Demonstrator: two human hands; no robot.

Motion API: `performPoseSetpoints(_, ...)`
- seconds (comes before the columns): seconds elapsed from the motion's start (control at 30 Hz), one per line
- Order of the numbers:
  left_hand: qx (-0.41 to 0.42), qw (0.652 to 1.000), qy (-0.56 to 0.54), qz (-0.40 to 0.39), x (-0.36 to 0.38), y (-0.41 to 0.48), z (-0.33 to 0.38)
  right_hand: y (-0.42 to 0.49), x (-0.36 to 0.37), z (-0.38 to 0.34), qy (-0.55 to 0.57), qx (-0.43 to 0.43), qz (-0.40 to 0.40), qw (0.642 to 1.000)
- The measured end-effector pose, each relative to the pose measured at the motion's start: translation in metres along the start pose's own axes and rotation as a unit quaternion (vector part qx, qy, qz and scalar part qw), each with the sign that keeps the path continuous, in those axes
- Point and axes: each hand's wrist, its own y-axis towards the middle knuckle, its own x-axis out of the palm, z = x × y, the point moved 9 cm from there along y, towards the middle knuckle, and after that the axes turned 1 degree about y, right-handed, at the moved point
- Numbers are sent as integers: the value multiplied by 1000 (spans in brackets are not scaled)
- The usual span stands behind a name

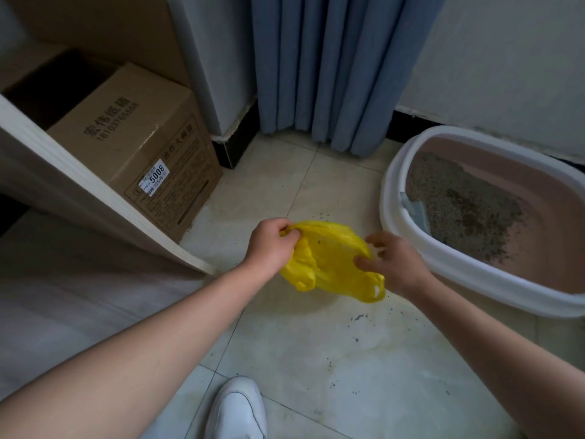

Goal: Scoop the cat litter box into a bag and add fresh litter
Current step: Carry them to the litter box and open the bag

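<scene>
Upper left of frame: brown cardboard box (pixel 136 144) on the floor, printed with Chinese characters and a row of digits too soft to read for sure. A white sticker on its near face reads "5008". A white board edge (pixel 79 191) runs diagonally in front of the box. Top centre: blue curtain (pixel 323 64) hanging to the tile floor (pixel 316 359).

Centre: left hand (pixel 272 245) grips the upper left edge of the yellow plastic bag (pixel 329 258), fingers curled round bunched film. The bag is thin, crumpled and translucent, with handle loops hanging at its lower edge. It is held just above the floor, between the hands and just beside the litter box. Right hand (pixel 392 264) is at the bag's right side, thumb on the film and fingers loosely curled. Cannot tell if it pinches the bag.

Bottom centre: white shoe (pixel 237 410). Dark litter grains are scattered on the tiles.

Right: litter box (pixel 392 191), white rim over a pink tub, with grey-brown litter (pixel 468 213) heaped to its left half. A grey scoop (pixel 414 212) leans on the inner left wall.
</scene>
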Motion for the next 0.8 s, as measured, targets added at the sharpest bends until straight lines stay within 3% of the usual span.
performPoseSetpoints(0.13, -56, 991, -116, 27, -4, 4, -6, -6, 5, 28, -85, 116, -45, 989)
performPoseSetpoints(0.3, -264, 895, -357, 47, 6, 2, -46, -3, 5, 45, 159, 194, -26, 968)
performPoseSetpoints(0.37, -292, 874, -388, 29, 11, 2, -53, -2, 4, 45, 225, 192, -7, 955)
performPoseSetpoints(0.43, -288, 875, -390, 14, 16, 3, -57, 0, 4, 41, 259, 178, 7, 949)
performPoseSetpoints(0.53, -224, 926, -302, 22, 13, 4, -54, 1, 7, 32, 308, 163, 14, 937)
performPoseSetpoints(0.67, -102, 989, -66, 80, -11, 4, -38, 2, -2, 27, 315, 151, 47, 936)
performPoseSetpoints(0.73, 118, 975, 70, 174, -33, -8, 4, 3, -5, 27, 314, 150, 50, 936)
performPoseSetpoints(0.8, 347, 910, 172, 152, -11, -35, 47, 4, 0, 26, 331, 158, 34, 930)
